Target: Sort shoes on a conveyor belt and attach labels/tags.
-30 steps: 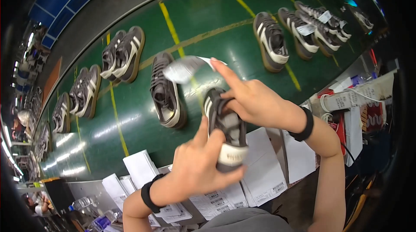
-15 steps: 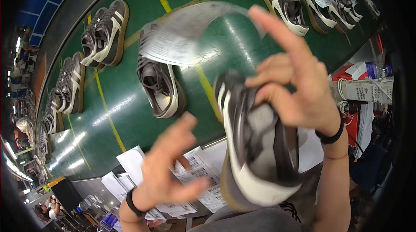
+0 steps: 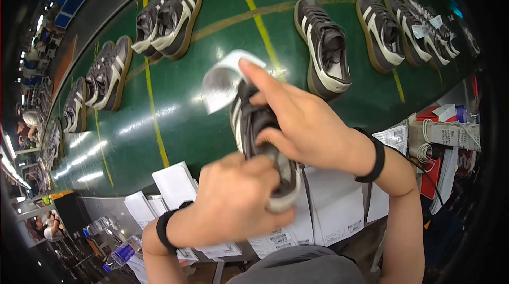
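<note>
A dark brown sneaker (image 3: 263,119) with white stripes and a white heel is held above the near side of the green table. My right hand (image 3: 313,127) grips its upper between thumb and curled fingers, its index finger stretched out. A curled white label sheet (image 3: 220,85) clings to that fingertip, blurred and over the toe. My left hand (image 3: 228,199) is closed on the shoe's side near the heel; its fingertips are partly hidden. To the right, a single matching sneaker (image 3: 324,53) stands on the table, toe pointing away.
Several matching sneakers stand in pairs on the green table (image 3: 201,143), a pair (image 3: 172,21) at far left and labelled ones (image 3: 424,32) at far right. Label sheets (image 3: 339,204) lie along the near edge. A box (image 3: 450,134) with cables is at right, bottles (image 3: 123,252) at lower left.
The standing sneaker in the middle is now farther right, and the held one farther left; I cannot tell if they swapped. My left hand has closed on the held shoe. The label has curled.
</note>
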Demonstrator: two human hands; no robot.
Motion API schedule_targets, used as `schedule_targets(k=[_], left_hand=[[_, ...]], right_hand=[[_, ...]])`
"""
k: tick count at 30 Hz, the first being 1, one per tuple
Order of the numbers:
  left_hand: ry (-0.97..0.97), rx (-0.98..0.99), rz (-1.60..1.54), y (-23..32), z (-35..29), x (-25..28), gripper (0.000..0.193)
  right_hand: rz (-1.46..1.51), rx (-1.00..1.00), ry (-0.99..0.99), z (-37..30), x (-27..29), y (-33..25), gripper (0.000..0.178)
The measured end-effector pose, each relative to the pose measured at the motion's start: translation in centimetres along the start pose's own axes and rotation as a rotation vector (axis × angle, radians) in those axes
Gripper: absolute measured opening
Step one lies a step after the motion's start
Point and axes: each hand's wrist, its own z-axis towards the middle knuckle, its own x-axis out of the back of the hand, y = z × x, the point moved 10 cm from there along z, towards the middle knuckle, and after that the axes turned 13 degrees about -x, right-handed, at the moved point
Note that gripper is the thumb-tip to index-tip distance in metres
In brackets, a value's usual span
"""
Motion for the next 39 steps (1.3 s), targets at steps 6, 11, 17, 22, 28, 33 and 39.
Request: schedule_targets(k=[6, 11, 17, 22, 28, 33, 39], left_hand=[[-0.133, 0.042, -0.141, 3.2, -0.5, 1.8, 0.036], [-0.291, -0.071, -0.272, 3.0, 0.2, 0.8, 0.020], [0.009, 0.031, -0.057, 2.8, 0.3, 1.1, 0.030], [0.126, -0.004, 0.171, -3.4, 4.4, -2.8, 0.031], [0.568, -0.127, 0.344, -10.5, 5.3, 5.6, 0.031], [0.442, 0.425, 0.898, -26.4, 2.5, 11.3, 0.065], [0.095, 0.669, 0.628, -33.8, 3.2, 12.2, 0.069]], right_hand=[[0.208, 0.053, 0.129, -0.8, 1.6, -0.9, 0.078], [0.688, -0.360, -0.092, 0.3, -0.2, 4.1, 0.079], [0.644, -0.372, 0.033, 0.1, 1.8, 3.9, 0.102], [0.202, -0.003, 0.354, -3.2, 10.0, 0.1, 0.083], [0.569, -0.163, 0.292, -7.4, 10.4, 0.6, 0.056], [0.561, -0.203, 0.318, -7.9, 10.3, 0.5, 0.045], [0.504, -0.292, 0.826, -6.8, 14.1, 11.4, 0.032]])
